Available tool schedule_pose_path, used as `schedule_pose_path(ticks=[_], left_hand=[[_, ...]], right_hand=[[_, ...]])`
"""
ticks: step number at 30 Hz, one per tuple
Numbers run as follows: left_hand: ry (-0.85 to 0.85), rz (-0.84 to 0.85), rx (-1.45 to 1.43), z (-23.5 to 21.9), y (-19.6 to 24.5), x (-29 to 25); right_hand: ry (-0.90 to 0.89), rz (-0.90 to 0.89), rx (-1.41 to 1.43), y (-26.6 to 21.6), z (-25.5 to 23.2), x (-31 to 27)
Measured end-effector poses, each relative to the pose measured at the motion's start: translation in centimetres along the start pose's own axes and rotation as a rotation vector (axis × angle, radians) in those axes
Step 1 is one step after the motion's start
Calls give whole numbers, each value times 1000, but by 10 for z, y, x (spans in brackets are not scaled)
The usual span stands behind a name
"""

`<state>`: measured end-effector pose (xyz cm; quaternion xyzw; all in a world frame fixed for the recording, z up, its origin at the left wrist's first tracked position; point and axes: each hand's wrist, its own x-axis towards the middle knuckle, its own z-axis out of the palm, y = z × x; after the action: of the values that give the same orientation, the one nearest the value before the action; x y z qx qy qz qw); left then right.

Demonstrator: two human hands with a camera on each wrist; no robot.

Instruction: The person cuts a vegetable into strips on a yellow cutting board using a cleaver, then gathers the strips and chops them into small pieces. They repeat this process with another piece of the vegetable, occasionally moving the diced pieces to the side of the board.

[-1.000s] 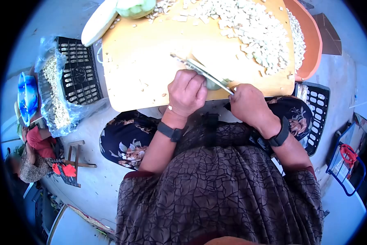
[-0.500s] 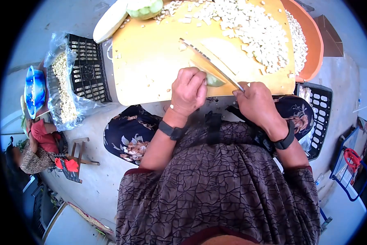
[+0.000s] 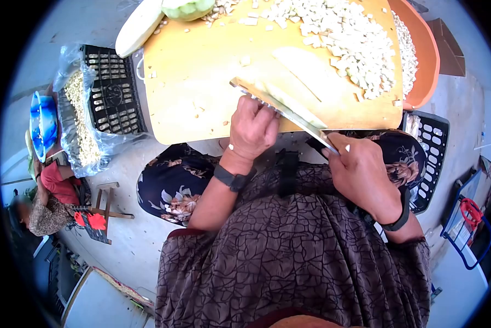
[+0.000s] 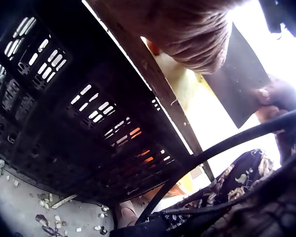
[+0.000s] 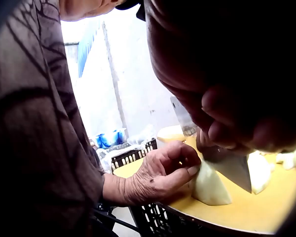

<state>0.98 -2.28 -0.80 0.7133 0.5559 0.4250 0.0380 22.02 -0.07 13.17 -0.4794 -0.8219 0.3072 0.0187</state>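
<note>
While your right hand (image 3: 363, 169) curls round the handle end of the knife (image 3: 282, 110), your left hand (image 3: 253, 130) pinches a pale wedge (image 5: 210, 187) of vegetable near the close edge of the yellow board (image 3: 196, 65). The blade slants just beside your left fingers; in the right wrist view the wedge stands on the board next to it, though whether they touch I cannot tell. Another pale piece (image 5: 259, 173) shows on the blade's other side. Farther in on the board you have a flat slice (image 3: 297, 63), washed out by glare, and past it, toward the right, a heap of diced cubes (image 3: 360, 49). A long pale vegetable (image 3: 139, 30) and a green-skinned chunk (image 3: 188, 8) lie at the far left corner. Off the board, an orange bowl (image 3: 427, 76) holds more dice on your right; on your left, a plastic bag (image 3: 109, 145) of pale bits rests against a black crate (image 3: 114, 95). Beyond these are a blue bowl (image 3: 44, 126) and another person (image 3: 51, 213).
</note>
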Motion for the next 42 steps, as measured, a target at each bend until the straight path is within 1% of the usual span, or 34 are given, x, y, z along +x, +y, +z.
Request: schedule_pose_path(ticks=[2, 5, 7, 11, 19, 22, 25, 28, 34, 37, 42], left_hand=[[4, 18, -6, 0, 1, 4], [-4, -15, -5, 0, 3, 1], [-33, -28, -14, 0, 0, -3], [-78, -69, -24, -2, 0, -7], [-74, -83, -71, -4, 4, -4], [-43, -68, -54, -3, 4, -4], [-11, -62, -63, -2, 5, -1], [14, -64, -75, -3, 4, 1], [50, -58, -71, -1, 4, 3], [49, -53, -61, 0, 4, 2], [49, -51, -63, 0, 4, 3]], right_hand=[[-27, 16, 14, 0, -2, -3], [-57, 40, 22, -1, -2, -4], [-47, 32, 38, 2, 0, -3], [-102, 41, 39, 2, -4, -3], [-219, 96, 17, 6, -4, 1], [-211, 110, -1, 6, -2, 3], [-163, 25, -73, 10, 7, 12], [-166, 69, -54, 8, 7, 14], [-225, 102, -54, 8, 1, 10], [-153, 59, -77, 9, 15, 16], [-212, 111, -75, 10, 18, 20]])
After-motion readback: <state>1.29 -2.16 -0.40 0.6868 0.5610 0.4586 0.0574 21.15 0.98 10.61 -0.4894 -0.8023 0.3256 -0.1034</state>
